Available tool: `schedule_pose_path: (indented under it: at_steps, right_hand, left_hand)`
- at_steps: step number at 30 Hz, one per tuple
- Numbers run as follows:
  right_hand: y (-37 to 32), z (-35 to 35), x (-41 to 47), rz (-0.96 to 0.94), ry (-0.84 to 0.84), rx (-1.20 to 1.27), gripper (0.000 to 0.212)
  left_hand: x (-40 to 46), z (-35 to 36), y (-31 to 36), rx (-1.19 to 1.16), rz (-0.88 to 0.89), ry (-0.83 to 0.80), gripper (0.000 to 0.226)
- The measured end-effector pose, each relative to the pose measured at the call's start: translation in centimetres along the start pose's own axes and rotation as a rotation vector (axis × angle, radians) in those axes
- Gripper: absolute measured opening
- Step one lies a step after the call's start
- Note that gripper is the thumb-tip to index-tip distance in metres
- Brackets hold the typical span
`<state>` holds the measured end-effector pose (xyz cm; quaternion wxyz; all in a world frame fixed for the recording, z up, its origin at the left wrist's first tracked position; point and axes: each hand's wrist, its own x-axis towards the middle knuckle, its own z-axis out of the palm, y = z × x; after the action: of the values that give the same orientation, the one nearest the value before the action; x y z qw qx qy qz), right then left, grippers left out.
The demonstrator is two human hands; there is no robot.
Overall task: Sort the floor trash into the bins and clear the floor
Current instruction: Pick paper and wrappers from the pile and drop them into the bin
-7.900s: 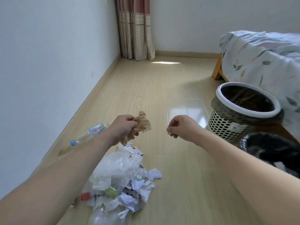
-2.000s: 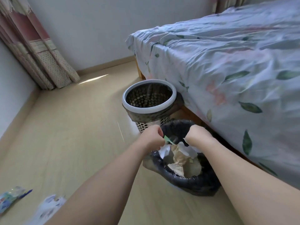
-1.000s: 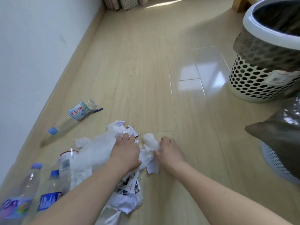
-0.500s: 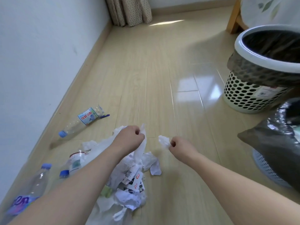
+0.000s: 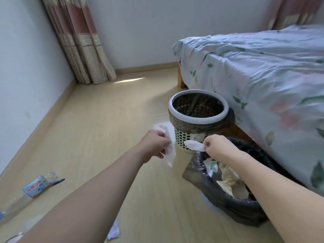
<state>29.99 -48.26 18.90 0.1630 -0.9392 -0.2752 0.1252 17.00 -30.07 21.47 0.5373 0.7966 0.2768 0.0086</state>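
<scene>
Partly done: crumpled paper already in the black-lined bin point(image 5: 228, 204), white paper scraps pinched in left hand point(image 5: 155, 145) and right hand point(image 5: 217, 148) fingers near its rim, clear plastic bottle point(image 5: 26, 193) still on floor.

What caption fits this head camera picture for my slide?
Left hand and right hand each pinch a white paper scrap near the black-lined bin.

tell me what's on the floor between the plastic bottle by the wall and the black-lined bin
In the head view only bare wood floor shows between the plastic bottle and the black-lined bin; the left forearm covers part of it.
</scene>
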Motion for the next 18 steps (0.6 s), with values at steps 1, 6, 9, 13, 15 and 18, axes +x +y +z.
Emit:
schedule_pose_path:
  at_steps: [1,6,9,13,15,18]
  right_hand:
    - [1.8,-0.3,-0.2,0.039,0.002,-0.032,0.021]
    - [10.3,0.0,-1.5,0.28,-0.087,-0.221,0.01]
    - [12.7,-0.1,-2.0,0.377,-0.193,-0.295,0.01]
    - [12.2,-0.8,-1.2,0.358,-0.293,-0.301,0.026]
    - [11.1,-0.8,-0.5,0.277,-0.137,-0.213,0.023]
    - [8.0,0.2,1.0,0.131,0.07,-0.091,0.034]
  left_hand:
    - [1.0,1.9,1.0,-0.008,0.011,-0.016,0.016]
    - [5.2,12.7,3.6,-0.064,-0.031,-0.133,0.015]
    - [6.2,17.8,3.4,-0.062,-0.12,-0.271,0.014]
    - [6.8,19.6,3.2,-0.074,-0.159,-0.315,0.014]
    - [6.9,17.6,2.8,-0.064,-0.123,-0.177,0.017]
    - [6.5,12.3,0.8,-0.079,-0.091,-0.016,0.019]
